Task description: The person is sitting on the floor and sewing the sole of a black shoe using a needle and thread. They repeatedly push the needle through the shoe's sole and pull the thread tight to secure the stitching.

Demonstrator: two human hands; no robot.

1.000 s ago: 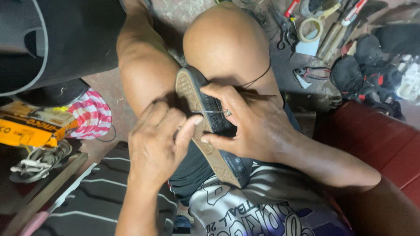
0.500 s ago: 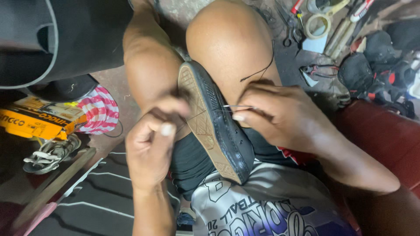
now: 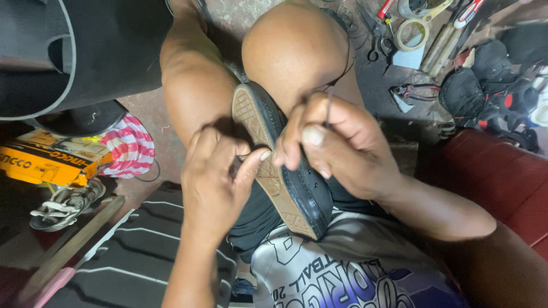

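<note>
— While the black shoe (image 3: 297, 188) lies wedged between the two bare knees, sole turned left, which hand steadies it?

— The left hand (image 3: 214, 182). Its fingers are curled shut against the tan sole, thumb tip pressed onto the tread near the middle of the shoe.

— And the right hand (image 3: 337, 148)?

— It sits on the right side of the shoe, over the dark upper. Thumb and fingers are pinched closed around a thin dark needle (image 3: 329, 111) that stands up from the grip, with a black thread (image 3: 342, 68) running far over the right knee.

— What lies about?

— Far right on the floor, a roll of tape (image 3: 412, 35), scissors (image 3: 374, 40) and pliers (image 3: 414, 91). Left, a yellow box (image 3: 40, 165) beside a red-and-white striped cloth (image 3: 130, 149).
</note>
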